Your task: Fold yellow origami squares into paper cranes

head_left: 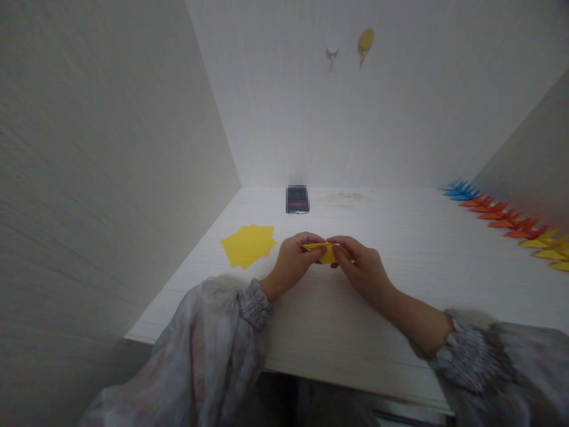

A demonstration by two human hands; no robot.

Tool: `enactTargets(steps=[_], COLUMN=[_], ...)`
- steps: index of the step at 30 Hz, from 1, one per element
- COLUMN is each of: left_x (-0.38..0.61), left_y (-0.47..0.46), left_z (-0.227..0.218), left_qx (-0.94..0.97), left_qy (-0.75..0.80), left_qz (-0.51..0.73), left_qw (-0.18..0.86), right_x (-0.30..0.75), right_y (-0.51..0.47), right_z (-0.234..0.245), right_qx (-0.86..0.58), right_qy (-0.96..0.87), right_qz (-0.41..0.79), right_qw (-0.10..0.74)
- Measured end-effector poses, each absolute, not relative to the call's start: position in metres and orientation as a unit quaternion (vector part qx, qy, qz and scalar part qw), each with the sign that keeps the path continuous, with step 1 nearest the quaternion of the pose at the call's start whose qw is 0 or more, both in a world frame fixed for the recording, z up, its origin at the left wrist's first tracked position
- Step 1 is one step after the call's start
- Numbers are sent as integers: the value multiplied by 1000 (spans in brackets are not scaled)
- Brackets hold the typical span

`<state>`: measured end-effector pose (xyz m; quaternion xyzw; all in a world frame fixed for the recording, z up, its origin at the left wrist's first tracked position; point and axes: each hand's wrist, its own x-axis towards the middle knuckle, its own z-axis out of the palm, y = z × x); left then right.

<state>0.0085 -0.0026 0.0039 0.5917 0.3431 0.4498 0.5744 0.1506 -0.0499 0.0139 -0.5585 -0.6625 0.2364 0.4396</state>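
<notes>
Both my hands meet over the middle of the white table (311, 320), pinching a small folded yellow paper piece (326, 251). My left hand (294, 261) grips its left end, fingers curled, a ring on one finger. My right hand (361, 267) grips the right end from above, fingers closed on the fold. The paper is held just above the tabletop, partly hidden by my fingers.
A stack of flat yellow paper sheets (248, 244) lies left of my hands. A dark phone (297, 198) lies near the back wall. Along the right edge runs a row of folded paper pieces: blue (460, 191), orange (502, 216), yellow (549, 249). Walls close in on left and right.
</notes>
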Motion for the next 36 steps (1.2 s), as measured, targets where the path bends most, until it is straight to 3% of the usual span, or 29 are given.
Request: enactTargets(steps=[11, 19, 24, 32, 36], left_x=[8, 6, 5, 6, 6], left_y=[-5, -6, -6, -5, -5], left_z=[10, 10, 10, 10, 12], left_qx=[554, 569, 576, 599, 570], left_qy=[332, 309, 299, 336, 335], left_qz=[471, 464, 448, 500, 515], left_qw=[601, 604, 615, 528, 546], right_x=[164, 164, 162, 158, 158], right_y=[-46, -47, -49, -43, -43], right_z=[10, 13, 18, 4, 4], right_qx=[-442, -445, -444, -463, -466], right_qy=[-778, -773, -765, -686, -666], right_qz=[166, 167, 180, 248, 282], right_qw=[415, 420, 430, 504, 510])
